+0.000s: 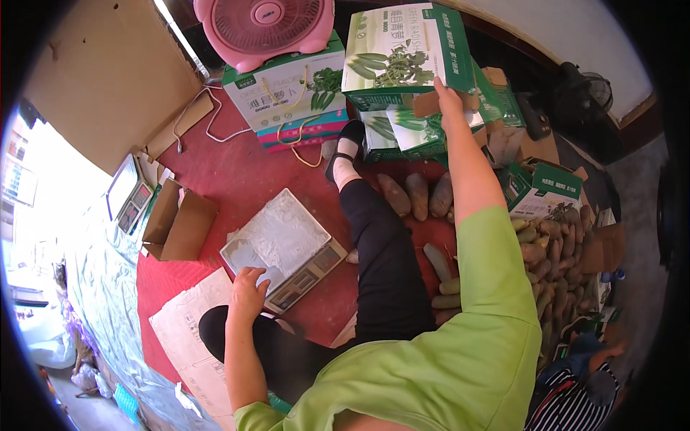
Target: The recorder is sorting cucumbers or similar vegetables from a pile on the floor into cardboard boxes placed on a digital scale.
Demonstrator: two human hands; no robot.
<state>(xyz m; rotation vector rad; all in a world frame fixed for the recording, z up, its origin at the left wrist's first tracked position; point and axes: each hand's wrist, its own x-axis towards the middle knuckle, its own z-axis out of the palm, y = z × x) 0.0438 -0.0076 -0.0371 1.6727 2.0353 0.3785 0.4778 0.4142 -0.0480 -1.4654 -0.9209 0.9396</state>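
Note:
I sit on a red floor mat with one leg stretched forward. My right hand reaches far ahead and grips the lower edge of a green and white printed carton, holding it up above a stack of similar cartons. My left hand rests with fingers spread on the near corner of a flat weighing scale with a pale, smeared platform. Long green and brown radishes lie on the mat beside my leg, and many more are piled at my right.
A pink fan stands on a closed printed carton. An open brown cardboard box and a second small scale lie at the left. Flat cardboard lies near my knee. Another person in a striped top sits at lower right.

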